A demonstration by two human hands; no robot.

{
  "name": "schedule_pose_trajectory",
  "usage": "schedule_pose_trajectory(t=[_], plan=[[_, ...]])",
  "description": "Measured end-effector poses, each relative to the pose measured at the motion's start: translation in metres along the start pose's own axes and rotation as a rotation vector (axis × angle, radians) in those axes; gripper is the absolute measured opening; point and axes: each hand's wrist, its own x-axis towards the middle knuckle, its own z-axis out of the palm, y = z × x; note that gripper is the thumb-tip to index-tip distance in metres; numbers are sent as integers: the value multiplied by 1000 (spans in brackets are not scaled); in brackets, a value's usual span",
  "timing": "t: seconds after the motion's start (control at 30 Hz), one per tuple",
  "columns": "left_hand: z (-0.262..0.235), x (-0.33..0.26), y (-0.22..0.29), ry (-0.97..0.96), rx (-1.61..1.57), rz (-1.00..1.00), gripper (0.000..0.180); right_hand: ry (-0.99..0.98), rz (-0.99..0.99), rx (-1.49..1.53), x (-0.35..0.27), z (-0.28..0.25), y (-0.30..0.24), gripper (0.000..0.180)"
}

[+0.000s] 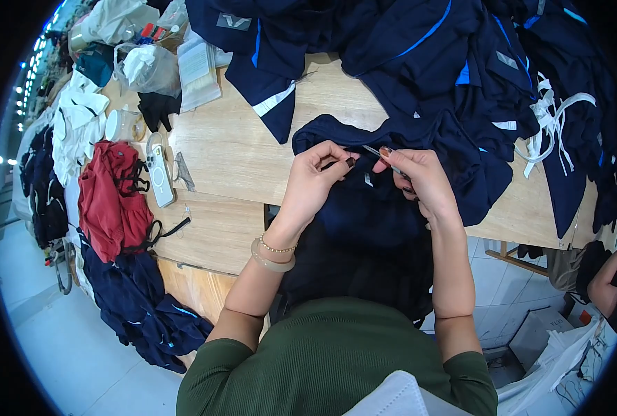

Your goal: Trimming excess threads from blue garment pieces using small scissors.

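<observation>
A dark navy garment (454,139) lies bunched at the table's near edge, and dark cloth hangs from there over my lap. Above it, my left hand (316,177) is closed in a pinch, thumb against forefinger; whatever sits between the tips is too small to make out. My right hand (419,177) faces it, its fingers closed around a slim pointed metal tool (371,150). The tool's silver tip points left toward my left fingertips, a small gap apart. Its other end is hidden in my palm. Just below the tip, a small white label (368,179) shows on the navy cloth.
Navy garments with blue trim (419,41) are heaped across the table's far side. White cords (554,125) lie at right. On the left are a red garment (114,201), a phone (160,177), a clear jar (122,125) and plastic bags (145,69). Another person's arm (606,281) shows far right.
</observation>
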Motion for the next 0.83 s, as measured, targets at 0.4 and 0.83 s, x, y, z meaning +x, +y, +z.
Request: schedule_pose_trajectory(t=[0.4, 0.83], plan=[[-2, 1, -1, -4, -15, 0, 3, -16, 0, -25, -2, 0, -3, 34], [-4, 0, -3, -25, 19, 1, 4, -66, 14, -102, 8, 7, -7, 34]])
